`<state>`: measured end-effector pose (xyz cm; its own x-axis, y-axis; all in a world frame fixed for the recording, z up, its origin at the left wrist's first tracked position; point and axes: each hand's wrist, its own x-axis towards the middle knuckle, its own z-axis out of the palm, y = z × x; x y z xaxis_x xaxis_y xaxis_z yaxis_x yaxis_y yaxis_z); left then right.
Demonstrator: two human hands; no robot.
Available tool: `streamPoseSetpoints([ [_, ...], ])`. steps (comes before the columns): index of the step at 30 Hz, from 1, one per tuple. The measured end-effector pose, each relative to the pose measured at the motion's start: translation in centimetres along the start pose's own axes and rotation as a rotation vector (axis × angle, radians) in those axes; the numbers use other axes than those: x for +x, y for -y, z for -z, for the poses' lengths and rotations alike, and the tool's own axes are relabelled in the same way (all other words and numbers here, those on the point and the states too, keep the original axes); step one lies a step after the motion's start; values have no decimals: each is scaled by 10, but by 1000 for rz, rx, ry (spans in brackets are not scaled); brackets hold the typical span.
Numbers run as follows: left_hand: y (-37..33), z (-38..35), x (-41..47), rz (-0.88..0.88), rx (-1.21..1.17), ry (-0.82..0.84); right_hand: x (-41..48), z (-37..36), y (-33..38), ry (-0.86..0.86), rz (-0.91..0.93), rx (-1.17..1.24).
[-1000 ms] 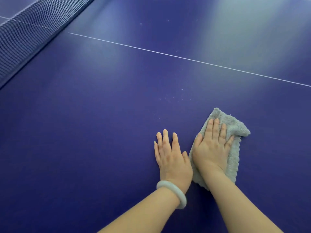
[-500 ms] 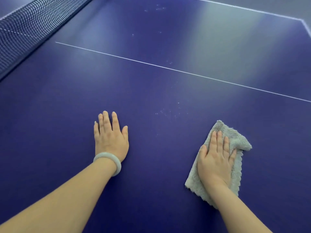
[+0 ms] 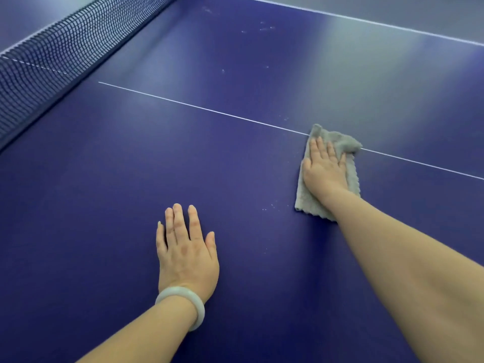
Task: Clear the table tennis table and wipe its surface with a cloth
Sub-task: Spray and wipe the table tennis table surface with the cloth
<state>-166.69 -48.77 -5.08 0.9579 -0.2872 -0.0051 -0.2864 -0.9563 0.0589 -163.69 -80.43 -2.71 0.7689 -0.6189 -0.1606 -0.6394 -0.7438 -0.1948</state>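
The blue table tennis table (image 3: 104, 195) fills the view. A grey folded cloth (image 3: 340, 142) lies on it across the white centre line (image 3: 199, 107), at the right. My right hand (image 3: 323, 167) presses flat on the cloth, fingers straight and pointing away from me. My left hand (image 3: 184, 251) rests flat on the bare surface nearer to me, fingers spread, with a pale bangle on the wrist. Small white specks (image 3: 268, 206) dot the surface just left of the cloth's near corner.
The dark net (image 3: 47, 56) runs along the upper left. More pale smudges (image 3: 264, 28) sit on the far half of the surface. The table's white far edge line (image 3: 366, 22) crosses the top right.
My right hand has pushed the cloth away from me, up onto the centre line, with the arm stretched out. My left hand stays flat on the table, now nearer in the view.
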Motion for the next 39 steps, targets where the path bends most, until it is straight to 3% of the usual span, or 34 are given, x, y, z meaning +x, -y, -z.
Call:
streamPoseSetpoints([
  [4, 0, -1, 1, -2, 11, -10, 12, -3, 51, 142, 502, -48],
  [7, -1, 1, 1, 4, 9, -15, -5, 2, 21, 194, 755, -46],
  [9, -2, 2, 1, 3, 10, -10, -12, 9, -16, 129, 707, -25],
  [11, -2, 2, 2, 10, 17, 11, -4, 14, -36, 70, 535, 9],
  [13, -3, 3, 2, 11, 26, 28, 12, 11, -25, 53, 399, 25],
  [15, -2, 4, 2, 11, 38, 44, 25, 6, 5, 58, 380, 8],
  [19, -3, 7, 1, 17, 17, 69, -4, -7, 63, 160, 735, -79],
  [21, -4, 11, 2, 18, -1, 82, -40, -9, 55, 210, 939, -76],
  [23, -4, 13, 2, 16, 0, 85, -58, -5, 19, 213, 960, -71],
  [27, -2, 11, 0, 13, -3, 79, -60, 12, -65, 49, 474, -11],
  [30, -3, 11, 0, 10, 4, 84, -66, -3, -56, -20, 258, -28],
  [32, -4, 11, 0, 6, 13, 89, -85, -18, -18, -53, 328, -61],
  [36, -2, 11, 0, 14, 3, 73, -162, -39, 25, 65, 810, -144],
  [39, -3, 11, -1, 14, -9, 69, -166, -28, -22, 46, 739, -122],
])
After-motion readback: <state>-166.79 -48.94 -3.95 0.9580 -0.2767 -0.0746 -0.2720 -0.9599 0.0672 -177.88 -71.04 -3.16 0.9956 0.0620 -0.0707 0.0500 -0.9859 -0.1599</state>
